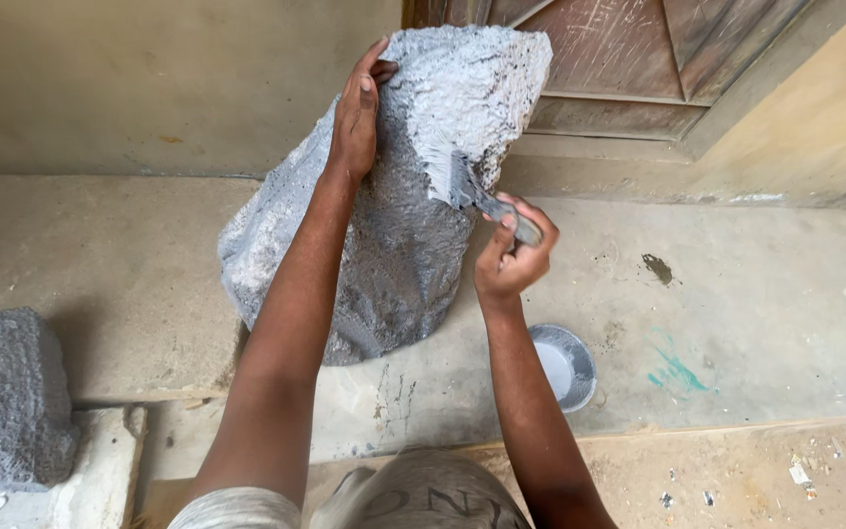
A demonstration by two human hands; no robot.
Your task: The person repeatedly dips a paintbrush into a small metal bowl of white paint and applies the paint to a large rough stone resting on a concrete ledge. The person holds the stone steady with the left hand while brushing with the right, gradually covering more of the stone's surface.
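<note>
The person's forearms are crossing in front of the lower face of the rough grey rock-shaped block (394,225), hiding part of it, and the block's base is sitting on the concrete floor (756,294) in front of a wooden door (638,59) whose top is being cut off by the frame. The left hand (356,118) is resting flat and open against the block's upper left side, steadying it. The right hand (513,257) is closing around the handle of a paintbrush (467,186), whose bristles are pressing on the block's pale upper part. Much of the handle is being hidden inside the grip. A small round bowl (565,364) of light grey paint is standing on the floor just beside the right forearm, partly covered by it. At the left edge, another grey textured block (7,392) is being cut off by the frame.
</note>
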